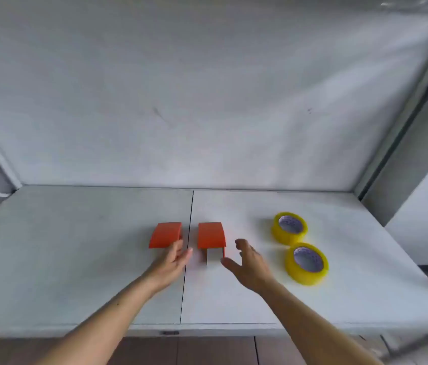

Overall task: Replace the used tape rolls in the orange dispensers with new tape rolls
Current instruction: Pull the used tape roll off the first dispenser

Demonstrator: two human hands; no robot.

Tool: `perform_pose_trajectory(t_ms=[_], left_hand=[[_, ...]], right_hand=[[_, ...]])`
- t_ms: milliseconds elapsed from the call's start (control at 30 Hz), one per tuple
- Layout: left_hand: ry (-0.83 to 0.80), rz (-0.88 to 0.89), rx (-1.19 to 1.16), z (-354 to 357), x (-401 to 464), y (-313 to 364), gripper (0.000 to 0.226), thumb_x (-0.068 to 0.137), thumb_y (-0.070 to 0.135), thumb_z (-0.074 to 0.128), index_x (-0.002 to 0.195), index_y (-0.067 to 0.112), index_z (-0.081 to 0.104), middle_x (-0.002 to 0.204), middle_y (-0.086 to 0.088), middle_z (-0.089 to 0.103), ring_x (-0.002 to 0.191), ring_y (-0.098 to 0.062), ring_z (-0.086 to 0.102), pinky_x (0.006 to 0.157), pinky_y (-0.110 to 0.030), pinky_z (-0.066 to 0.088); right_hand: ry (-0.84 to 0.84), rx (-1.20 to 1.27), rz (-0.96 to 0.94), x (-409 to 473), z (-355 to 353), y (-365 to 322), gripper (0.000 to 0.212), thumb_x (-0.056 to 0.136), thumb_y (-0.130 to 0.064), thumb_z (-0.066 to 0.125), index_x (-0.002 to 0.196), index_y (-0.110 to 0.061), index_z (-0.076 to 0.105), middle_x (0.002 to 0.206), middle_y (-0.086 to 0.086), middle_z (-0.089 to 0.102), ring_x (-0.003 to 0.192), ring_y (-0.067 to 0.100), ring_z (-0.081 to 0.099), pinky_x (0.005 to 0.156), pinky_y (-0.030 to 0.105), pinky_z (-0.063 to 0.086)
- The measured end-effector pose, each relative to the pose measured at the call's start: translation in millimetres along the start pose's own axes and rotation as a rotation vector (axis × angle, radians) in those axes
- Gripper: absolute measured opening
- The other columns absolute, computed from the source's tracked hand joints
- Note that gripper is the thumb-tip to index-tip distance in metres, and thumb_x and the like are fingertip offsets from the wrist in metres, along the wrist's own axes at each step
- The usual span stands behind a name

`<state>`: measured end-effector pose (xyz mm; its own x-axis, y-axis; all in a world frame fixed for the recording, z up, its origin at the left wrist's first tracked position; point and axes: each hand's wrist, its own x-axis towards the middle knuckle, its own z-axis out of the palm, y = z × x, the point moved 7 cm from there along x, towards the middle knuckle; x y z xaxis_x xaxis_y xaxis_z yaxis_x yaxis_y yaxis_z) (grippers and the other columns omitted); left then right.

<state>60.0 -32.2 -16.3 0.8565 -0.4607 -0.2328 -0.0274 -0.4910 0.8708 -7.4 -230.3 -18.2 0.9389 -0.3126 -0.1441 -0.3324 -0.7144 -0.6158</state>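
Task is barely beginning. Two orange dispensers (166,234) (211,235) are sitting mid-table (76,246); both yellow rolls (289,227) (307,263) are lying unused to their right. Left hand (172,262) is touching the left dispenser, right hand (249,262) is reaching, fingers apart, gripping nothing.
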Motion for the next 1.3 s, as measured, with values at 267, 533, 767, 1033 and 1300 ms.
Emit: perform_pose_trajectory(t_ms=[267,533,767,1033,1300], left_hand=[[0.009,0.009,-0.097,31,22,-10,0.069,0.1,0.046,0.04,0.155,0.017,0.012,0.163,-0.001,0.02,0.147,-0.013,0.022,0.114,-0.025,0.018],[0.026,-0.068,-0.115,36,36,-19,0.073,0.096,0.058,0.037,0.155,0.02,0.016,0.162,0.001,0.024,0.148,-0.018,0.023,0.119,-0.038,0.02],[0.104,-0.051,-0.275,50,45,-12,0.067,0.092,0.062,0.042,0.147,0.024,0.038,0.147,0.006,0.045,0.135,-0.015,0.043,0.114,-0.042,0.033],[0.173,-0.164,-0.337,54,40,-15,0.063,0.09,0.065,0.044,0.114,0.011,0.064,0.112,-0.007,0.068,0.099,-0.02,0.067,0.085,-0.037,0.057],[0.069,-0.211,-0.582,68,59,-9,0.065,0.08,0.064,0.062,0.102,0.004,0.073,0.085,-0.011,0.07,0.084,-0.027,0.068,0.082,-0.04,0.06]], right_hand=[[0.009,0.324,0.142,28,30,0,0.067,0.095,-0.052,0.049,0.144,-0.009,0.035,0.136,0.012,0.055,0.12,0.029,0.054,0.084,0.032,0.043],[0.073,0.473,0.185,36,41,-3,0.035,0.094,-0.042,0.049,0.087,-0.009,0.06,0.078,0.003,0.053,0.072,0.022,0.047,0.063,0.031,0.037],[0.084,0.708,0.14,34,46,6,0.022,0.093,-0.026,0.054,0.08,-0.009,0.056,0.074,0.005,0.048,0.068,0.021,0.04,0.057,0.03,0.031],[0.207,0.384,-0.009,14,28,1,0.022,0.092,-0.024,0.054,0.083,-0.003,0.056,0.08,0.004,0.051,0.081,0.027,0.043,0.073,0.035,0.038],[0.324,0.175,-0.25,6,25,-8,0.019,0.091,-0.021,0.064,0.108,-0.024,0.073,0.161,0.014,0.001,0.147,0.034,-0.001,0.116,0.044,0.02]])
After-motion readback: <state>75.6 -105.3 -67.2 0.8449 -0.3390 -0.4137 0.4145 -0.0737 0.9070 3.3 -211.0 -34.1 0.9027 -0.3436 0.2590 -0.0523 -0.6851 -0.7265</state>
